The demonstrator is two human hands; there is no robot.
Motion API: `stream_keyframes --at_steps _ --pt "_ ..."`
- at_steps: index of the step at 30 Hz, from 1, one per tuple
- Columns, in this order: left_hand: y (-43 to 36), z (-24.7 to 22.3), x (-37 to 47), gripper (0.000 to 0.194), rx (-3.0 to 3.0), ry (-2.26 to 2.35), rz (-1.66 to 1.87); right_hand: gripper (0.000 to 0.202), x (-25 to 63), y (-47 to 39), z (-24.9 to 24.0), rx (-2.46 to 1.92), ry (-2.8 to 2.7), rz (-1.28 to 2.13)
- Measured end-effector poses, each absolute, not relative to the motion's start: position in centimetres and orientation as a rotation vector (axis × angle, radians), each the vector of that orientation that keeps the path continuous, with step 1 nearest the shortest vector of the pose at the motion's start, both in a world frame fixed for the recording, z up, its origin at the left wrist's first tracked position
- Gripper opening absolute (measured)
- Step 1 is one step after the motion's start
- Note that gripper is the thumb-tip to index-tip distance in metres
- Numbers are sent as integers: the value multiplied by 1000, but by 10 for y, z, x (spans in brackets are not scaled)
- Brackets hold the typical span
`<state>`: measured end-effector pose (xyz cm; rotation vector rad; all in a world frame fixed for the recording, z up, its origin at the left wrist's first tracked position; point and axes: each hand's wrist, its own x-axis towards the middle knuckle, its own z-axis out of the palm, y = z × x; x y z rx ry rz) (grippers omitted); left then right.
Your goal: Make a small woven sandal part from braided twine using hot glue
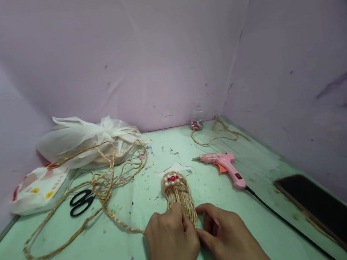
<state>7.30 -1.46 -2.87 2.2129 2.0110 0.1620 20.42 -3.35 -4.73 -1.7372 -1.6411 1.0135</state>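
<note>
A woven straw piece point(179, 192) lies on the pale green table, with red and white beads point(171, 178) at its rounded far end. My left hand point(172, 240) is closed over the near part of the piece, fingers pressed on it. Beside its right edge, my right hand point(221, 231) has thumb and forefinger curved at the straw, their tips close to my left hand. The near end of the piece is hidden by my hands. A braided straw cord point(124, 226) runs from my left hand to a loose tangle on the left.
Black-handled scissors point(80, 203), a white packet point(40, 189) and a white plastic bag point(90, 139) are at the left. A pink glue gun point(224, 164) with a black cable lies at the right, near a dark phone point(327, 212). A small bead container point(196, 123) stands at the back.
</note>
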Motion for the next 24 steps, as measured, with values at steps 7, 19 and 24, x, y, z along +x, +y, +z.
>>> stream_keyframes --at_steps 7,19,24 --pt "-15 -19 76 21 2117 1994 73 24 204 -33 -50 -1757 -1675 1022" --pt "-24 51 19 16 2479 1649 -124 31 203 -33 -47 -1772 -1610 985" --pt "-10 88 -35 26 2347 1855 234 24 211 -30 -44 -1690 -1383 1027"
